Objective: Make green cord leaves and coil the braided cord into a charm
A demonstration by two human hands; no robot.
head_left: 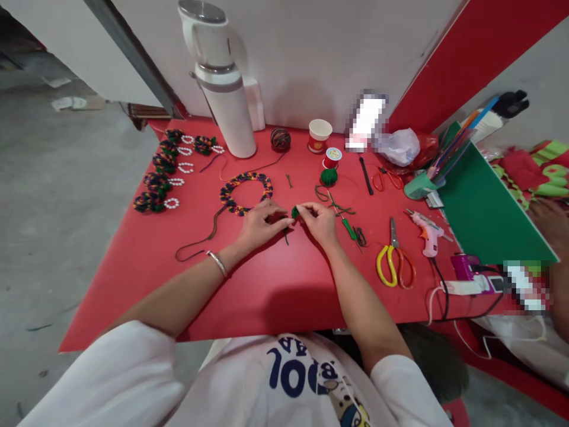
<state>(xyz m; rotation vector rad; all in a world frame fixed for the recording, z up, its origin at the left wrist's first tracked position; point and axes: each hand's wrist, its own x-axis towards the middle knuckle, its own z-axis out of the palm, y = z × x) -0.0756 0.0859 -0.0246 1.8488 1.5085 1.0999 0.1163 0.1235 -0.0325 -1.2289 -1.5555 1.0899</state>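
Between my two hands is a small dark green crocheted piece (295, 212), with a short yarn tail hanging below it. My right hand (319, 222) pinches it between thumb and fingertips. My left hand (265, 224) is closed at its other side, thumb and fingers drawn together. A multicoloured crocheted ring (226, 191) lies just beyond my left hand, a brown yarn tail trailing from it. To the right of my right hand rests a green-handled crochet hook (348, 229) among loose green strands. A ball of green yarn (329, 177) sits behind.
Several dark crocheted pieces with white bead loops (153, 182) line the left. A tall white flask (229, 110), paper cup (319, 135) and variegated yarn ball (280, 139) stand at the back. Scissors (393, 252), a pink glue gun (429, 234) and a green board (489, 201) are right.
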